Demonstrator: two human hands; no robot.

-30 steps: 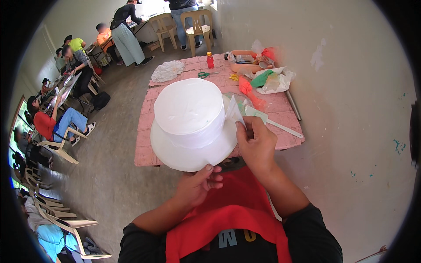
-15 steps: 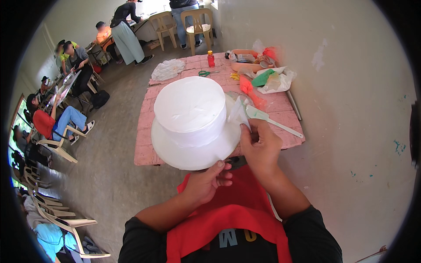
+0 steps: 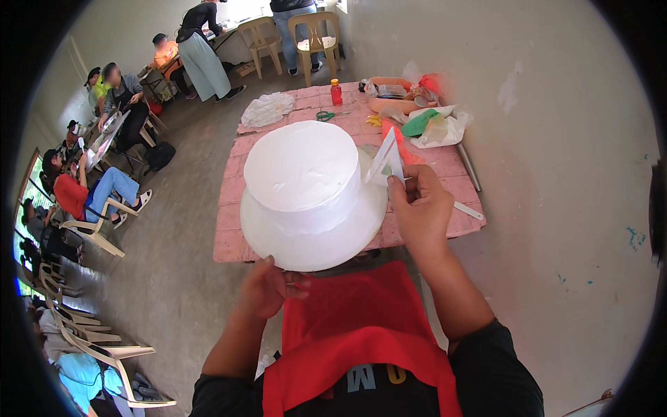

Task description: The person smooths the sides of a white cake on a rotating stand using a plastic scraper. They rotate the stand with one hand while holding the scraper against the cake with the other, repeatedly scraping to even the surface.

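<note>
Head view: a white, hat-shaped form sits centrally, its brim reaching the pink surface's near edge at six o'clock. At three, the right hand pinches a triangular scraper; at seven, the left hand curls beside the brim, grip unclear. Bare room shows at nine. At one, an orange tray holds jumbled items.

My right hand, raised, pinches thumb to fingers; my left hand, lower, has thumb upright and fingers loosely curled.
</note>
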